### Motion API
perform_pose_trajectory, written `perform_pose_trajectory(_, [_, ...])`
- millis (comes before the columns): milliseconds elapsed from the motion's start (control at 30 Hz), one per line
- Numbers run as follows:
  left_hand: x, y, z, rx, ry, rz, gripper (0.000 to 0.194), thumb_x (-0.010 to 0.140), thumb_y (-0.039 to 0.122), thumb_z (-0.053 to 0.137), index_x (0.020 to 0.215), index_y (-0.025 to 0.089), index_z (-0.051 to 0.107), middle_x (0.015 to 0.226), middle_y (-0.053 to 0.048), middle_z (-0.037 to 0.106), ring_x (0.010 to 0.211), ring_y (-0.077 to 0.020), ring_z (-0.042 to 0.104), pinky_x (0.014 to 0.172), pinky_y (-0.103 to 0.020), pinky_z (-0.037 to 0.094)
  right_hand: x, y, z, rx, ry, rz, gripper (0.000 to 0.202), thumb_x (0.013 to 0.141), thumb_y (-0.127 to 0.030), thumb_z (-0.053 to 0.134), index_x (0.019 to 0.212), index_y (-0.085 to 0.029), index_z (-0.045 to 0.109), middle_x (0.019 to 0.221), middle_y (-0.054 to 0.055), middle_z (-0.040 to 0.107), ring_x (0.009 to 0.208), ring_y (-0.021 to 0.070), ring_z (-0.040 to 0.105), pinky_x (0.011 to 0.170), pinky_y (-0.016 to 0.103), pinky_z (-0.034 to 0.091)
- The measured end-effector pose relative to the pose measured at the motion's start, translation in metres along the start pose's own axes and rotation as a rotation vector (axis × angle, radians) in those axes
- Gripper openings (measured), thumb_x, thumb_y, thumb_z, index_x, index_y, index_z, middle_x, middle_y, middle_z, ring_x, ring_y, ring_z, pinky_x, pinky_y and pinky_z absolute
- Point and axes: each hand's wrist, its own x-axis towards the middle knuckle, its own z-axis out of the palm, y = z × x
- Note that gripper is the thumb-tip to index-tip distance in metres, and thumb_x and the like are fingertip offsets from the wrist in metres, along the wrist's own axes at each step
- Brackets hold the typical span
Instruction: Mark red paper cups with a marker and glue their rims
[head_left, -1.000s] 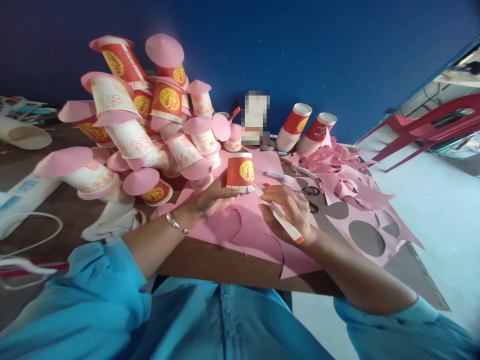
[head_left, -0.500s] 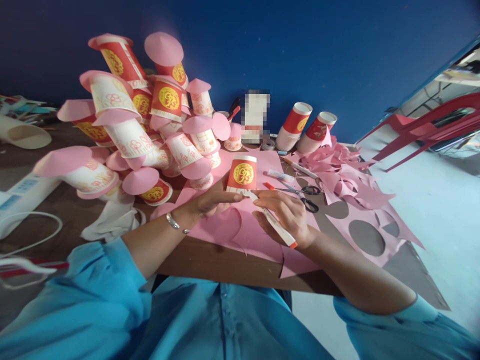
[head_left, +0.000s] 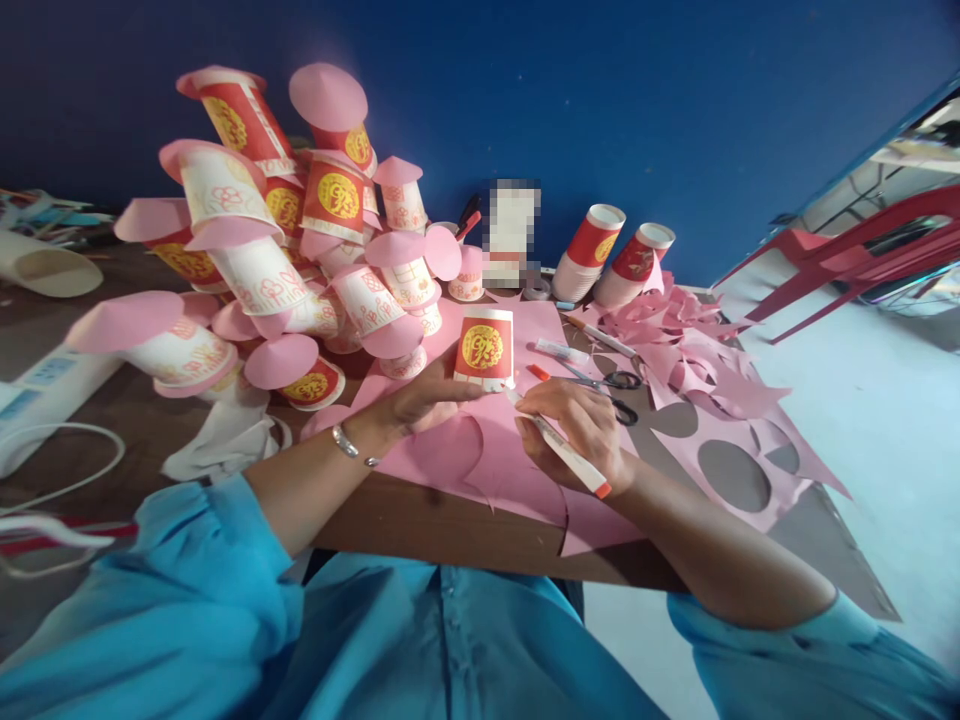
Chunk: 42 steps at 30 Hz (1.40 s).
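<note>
A red and white paper cup (head_left: 484, 347) with a round gold emblem is in my left hand (head_left: 431, 396), whose fingers wrap its lower left side and base. Between the fingers of my right hand (head_left: 574, 420) is a white marker (head_left: 574, 462) with an orange end. Its tip points up and left, close to the cup's white lower edge; whether it touches I cannot tell. Under both hands lie pink paper sheets (head_left: 517, 475). Just beyond my right hand are black-handled scissors (head_left: 622, 380), an orange cap (head_left: 538, 372) and a clear tube (head_left: 561, 351).
Stacked cups with pink cone tops (head_left: 247, 270) crowd the left. Two cup stacks, one red and white (head_left: 592, 250), stand at the back right near pink paper scraps (head_left: 675, 320). A blue wall (head_left: 600, 120) rises behind; a red chair (head_left: 847, 250) is at right.
My right hand has drawn the marker slightly right and down along the cup's lower edge. My left hand still grips the cup, which has barely shifted.
</note>
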Motion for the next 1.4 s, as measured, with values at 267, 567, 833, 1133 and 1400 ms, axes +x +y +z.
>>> perform_pose_trajectory(267, [-0.0005,0.0006,0.0013,0.001,0.004,-0.017,0.071,0.082,0.024,0.092,0.148,0.027,0.066,0.127,-0.012,0.082,0.135,-0.0374,0.072,0.119,-0.057,0.051,-0.0005,-0.0007,0.0002,0.004,-0.027,-0.001,0.016,0.101,-0.012,0.062,0.112,-0.023,0.062,0.084,0.002,0.077,0.075,0.0185,0.078,0.066,0.03,0.064])
perform_pose_trajectory(567, [-0.0045,-0.0036,-0.0032,-0.012,0.041,-0.066,0.073,0.081,0.022,0.094,0.148,0.03,0.065,0.13,-0.01,0.08,0.127,-0.0329,0.073,0.114,-0.051,0.051,-0.0009,-0.0011,0.0021,0.003,-0.041,0.025,0.016,0.1,-0.011,0.063,0.111,-0.023,0.062,0.083,0.001,0.077,0.073,0.0187,0.077,0.064,0.029,0.062])
perform_pose_trajectory(833, [-0.0045,-0.0005,-0.001,0.021,0.031,-0.067,0.075,0.08,0.024,0.095,0.149,0.029,0.065,0.123,-0.009,0.081,0.122,-0.0321,0.074,0.11,-0.05,0.054,0.0003,-0.0017,-0.0018,0.065,-0.069,0.068,0.015,0.099,-0.011,0.062,0.106,-0.024,0.061,0.082,0.0,0.075,0.069,0.0159,0.075,0.062,0.027,0.058])
perform_pose_trajectory(1133, [-0.003,-0.0011,-0.0003,0.015,0.027,-0.063,0.077,0.077,0.024,0.096,0.147,0.029,0.065,0.13,-0.01,0.08,0.125,-0.0321,0.075,0.112,-0.049,0.054,-0.0009,-0.0006,0.0008,0.036,-0.046,0.07,0.019,0.097,-0.009,0.064,0.107,-0.025,0.062,0.083,0.0,0.077,0.069,0.0174,0.075,0.062,0.029,0.06])
perform_pose_trajectory(1400, [-0.0037,0.0009,0.0004,0.031,0.026,-0.084,0.064,0.079,0.024,0.095,0.137,0.026,0.069,0.121,-0.009,0.081,0.116,-0.0314,0.076,0.108,-0.049,0.054,-0.0019,0.0007,0.0023,0.043,-0.042,0.069,0.02,0.097,-0.009,0.064,0.109,-0.025,0.064,0.085,0.001,0.078,0.074,0.0186,0.078,0.066,0.029,0.061])
